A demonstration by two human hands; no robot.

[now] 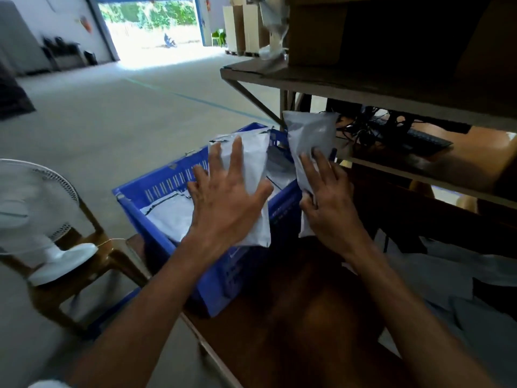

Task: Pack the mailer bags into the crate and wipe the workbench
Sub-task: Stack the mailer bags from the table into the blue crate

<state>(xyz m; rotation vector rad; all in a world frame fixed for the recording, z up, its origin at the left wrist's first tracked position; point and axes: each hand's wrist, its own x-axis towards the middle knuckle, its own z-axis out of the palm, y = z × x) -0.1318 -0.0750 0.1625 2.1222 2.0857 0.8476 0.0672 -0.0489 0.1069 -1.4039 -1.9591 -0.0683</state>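
A blue slatted crate (pixel 156 189) stands on the left end of the brown workbench (pixel 293 317). White mailer bags (pixel 170 214) lie inside it. My left hand (pixel 223 197) holds an upright white mailer bag (pixel 253 161) over the crate, fingers spread across its face and thumb round its edge. My right hand (pixel 327 200) grips a second white mailer bag (pixel 307 138) just above the crate's right rim. More grey-white mailer bags (pixel 453 278) lie on the workbench at the right.
A shelf (pixel 363 85) overhangs the bench, with a cardboard box (pixel 316 29) on it. Below it lie a black keyboard (pixel 419 138) and tangled cables (pixel 361 127). A white fan (pixel 33 208) sits on a brown chair (pixel 112 256) to the left. Open concrete floor stretches toward a bright doorway.
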